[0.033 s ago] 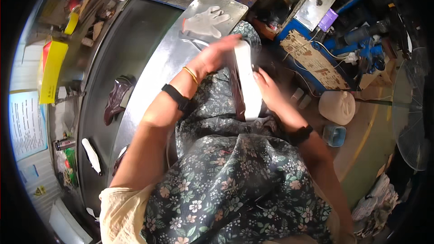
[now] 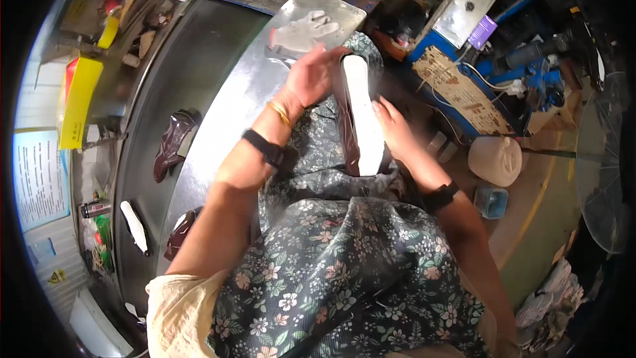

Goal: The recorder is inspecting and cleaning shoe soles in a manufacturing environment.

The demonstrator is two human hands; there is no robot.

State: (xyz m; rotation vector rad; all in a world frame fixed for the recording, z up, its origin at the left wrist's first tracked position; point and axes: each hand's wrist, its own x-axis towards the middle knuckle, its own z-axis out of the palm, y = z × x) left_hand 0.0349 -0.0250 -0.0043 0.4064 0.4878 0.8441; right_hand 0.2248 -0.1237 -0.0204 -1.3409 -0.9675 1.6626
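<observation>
A dark brown glossy shoe (image 2: 350, 134) lies across my apron-covered lap, its white sole side (image 2: 362, 109) facing up. My left hand (image 2: 310, 78) is at its far end, fingers curled over the edge of the upper. Along the shoe's right side, my right hand (image 2: 396, 129) grips it, thumb showing next to the white surface and the other fingers hidden beneath. A pale work glove (image 2: 301, 32) lies on the metal table (image 2: 228, 103) just beyond my left hand. Beside the glove is a metal tool (image 2: 281, 55), partly hidden.
On the dark belt (image 2: 142, 159) at the left lie another brown shoe (image 2: 173, 142) and a white-soled one (image 2: 134, 227). A further brown shoe (image 2: 180, 235) is by my left forearm. A blue machine (image 2: 464, 83), a plastic jug (image 2: 495, 159) and a fan (image 2: 601, 166) stand at the right.
My left hand has shifted slightly, its fingers now curled more round the shoe's far end. The shoe and my right hand stay nearly in place.
</observation>
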